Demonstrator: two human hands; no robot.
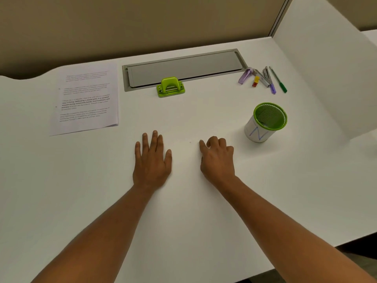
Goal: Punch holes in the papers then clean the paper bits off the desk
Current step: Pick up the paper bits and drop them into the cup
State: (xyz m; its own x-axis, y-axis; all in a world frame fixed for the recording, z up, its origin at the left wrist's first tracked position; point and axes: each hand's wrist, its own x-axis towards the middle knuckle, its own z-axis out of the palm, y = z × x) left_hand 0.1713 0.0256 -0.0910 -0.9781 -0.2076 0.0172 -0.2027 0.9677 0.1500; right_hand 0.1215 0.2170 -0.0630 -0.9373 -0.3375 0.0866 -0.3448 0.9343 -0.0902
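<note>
**Two hands on the desk, punch and papers set back**

Both hands rest on the white desk (204,211), near its middle. The left hand (152,160) lies flat, palm down, fingers straight and slightly spread, holding nothing. The right hand (217,158) is loosely curled, its forefinger stretched toward a tiny paper bit (190,142) that lies between the hands; it grips nothing.

The green punch (171,87) stands farther back, at the front edge of a grey cable hatch (183,67). The papers (86,99) lie stacked at the far left, printed side up. A green mesh cup (266,121) wrapped in white paper stands right of the right hand. Pens (278,79) and a stapler (262,77) lie at the far right.
</note>
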